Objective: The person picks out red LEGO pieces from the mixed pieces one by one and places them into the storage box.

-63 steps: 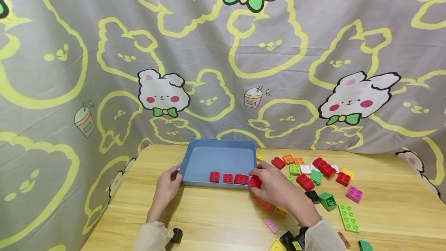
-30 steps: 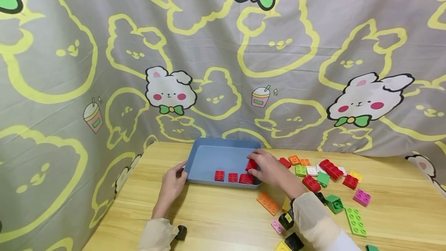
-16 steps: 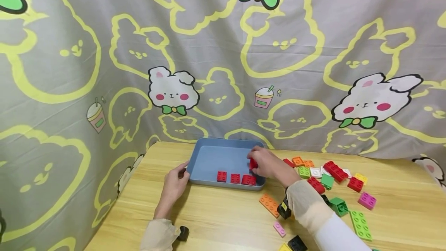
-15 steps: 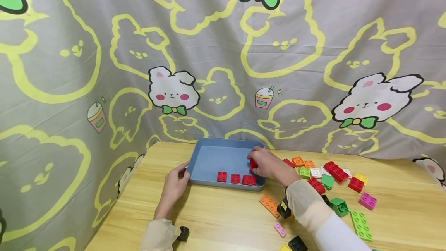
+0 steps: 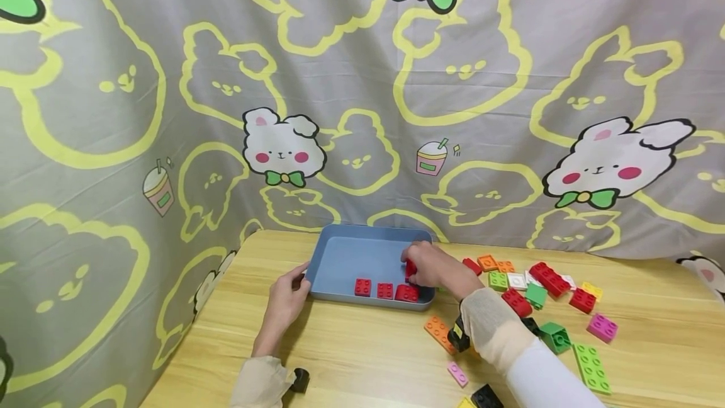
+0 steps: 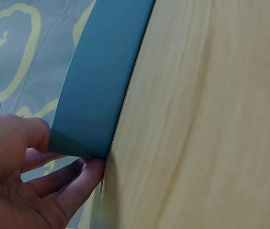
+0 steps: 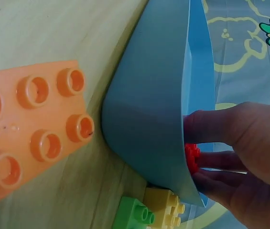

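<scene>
A shallow blue tray lies on the wooden table near the curtain. My left hand grips its left front corner; in the left wrist view the thumb and fingers close on the blue wall. Inside the tray's right side, my right hand pinches a red toy building brick, mostly hidden by the fingers; in the right wrist view some of its red studs show beyond the wall. Along the front wall stand a red square brick, another red brick and a curved red brick.
Many loose bricks lie right of the tray, among them a long red brick, a green brick and a lime plate. An orange brick and a pink brick lie before it. A patterned curtain rises behind.
My right hand has carried the red brick from the tray's front right corner inward, behind the front row, and now stays nearly still there. My left hand keeps its grip on the tray.
</scene>
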`<state>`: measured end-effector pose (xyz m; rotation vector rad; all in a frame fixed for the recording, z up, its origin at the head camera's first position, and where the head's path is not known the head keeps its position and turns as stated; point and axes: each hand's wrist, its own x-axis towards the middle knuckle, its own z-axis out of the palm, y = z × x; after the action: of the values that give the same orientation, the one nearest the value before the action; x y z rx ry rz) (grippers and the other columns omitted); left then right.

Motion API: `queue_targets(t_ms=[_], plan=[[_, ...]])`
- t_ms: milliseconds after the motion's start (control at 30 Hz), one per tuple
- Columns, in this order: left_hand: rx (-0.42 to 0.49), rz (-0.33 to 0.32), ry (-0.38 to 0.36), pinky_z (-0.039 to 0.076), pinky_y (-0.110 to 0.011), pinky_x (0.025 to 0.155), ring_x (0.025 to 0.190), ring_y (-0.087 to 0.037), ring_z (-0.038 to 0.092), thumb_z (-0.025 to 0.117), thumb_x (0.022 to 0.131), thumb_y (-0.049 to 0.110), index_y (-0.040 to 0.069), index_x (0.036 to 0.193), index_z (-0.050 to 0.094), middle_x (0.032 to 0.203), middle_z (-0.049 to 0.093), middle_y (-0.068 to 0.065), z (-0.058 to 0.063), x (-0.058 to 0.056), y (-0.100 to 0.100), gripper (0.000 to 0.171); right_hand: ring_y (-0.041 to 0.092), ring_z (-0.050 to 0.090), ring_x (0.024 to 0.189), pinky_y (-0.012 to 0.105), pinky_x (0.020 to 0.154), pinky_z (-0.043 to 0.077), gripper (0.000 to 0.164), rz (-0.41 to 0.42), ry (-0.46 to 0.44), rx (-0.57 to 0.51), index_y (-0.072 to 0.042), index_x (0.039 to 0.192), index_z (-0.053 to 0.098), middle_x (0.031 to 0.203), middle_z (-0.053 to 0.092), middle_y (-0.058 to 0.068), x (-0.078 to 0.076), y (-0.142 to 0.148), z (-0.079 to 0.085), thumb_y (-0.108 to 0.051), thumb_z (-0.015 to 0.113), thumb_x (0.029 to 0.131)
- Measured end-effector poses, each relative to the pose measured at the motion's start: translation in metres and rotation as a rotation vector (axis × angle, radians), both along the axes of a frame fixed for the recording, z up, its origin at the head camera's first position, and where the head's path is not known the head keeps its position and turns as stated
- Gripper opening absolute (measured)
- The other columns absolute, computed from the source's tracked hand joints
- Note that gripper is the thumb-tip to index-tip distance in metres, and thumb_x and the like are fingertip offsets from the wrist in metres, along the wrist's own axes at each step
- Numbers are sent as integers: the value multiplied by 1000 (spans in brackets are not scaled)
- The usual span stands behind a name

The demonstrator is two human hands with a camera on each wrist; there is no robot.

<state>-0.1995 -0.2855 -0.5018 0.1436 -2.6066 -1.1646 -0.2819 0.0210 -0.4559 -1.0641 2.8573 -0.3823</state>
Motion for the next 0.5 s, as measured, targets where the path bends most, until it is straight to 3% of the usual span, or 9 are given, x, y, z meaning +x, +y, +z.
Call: queue_targets(t_ms=[233, 500], plan=[[-7, 7, 14, 52, -49, 84, 95, -30, 66, 56, 89, 2, 2, 131, 64, 105, 71, -19, 0, -1, 1, 42, 20, 54, 80, 37, 75, 52, 25, 2, -9, -42, -1, 103, 74, 89, 67, 7, 1, 1, -4, -10, 77, 79], [8, 13, -20, 51, -48, 86, 99, -29, 65, 55, 90, 4, 4, 133, 63, 108, 71, -19, 1, -1, 0, 44, 20, 55, 84, 38, 77, 52, 25, -9, -27, -38, -1, 104, 74, 92, 67, 6, 2, 0, -4, -11, 77, 81]])
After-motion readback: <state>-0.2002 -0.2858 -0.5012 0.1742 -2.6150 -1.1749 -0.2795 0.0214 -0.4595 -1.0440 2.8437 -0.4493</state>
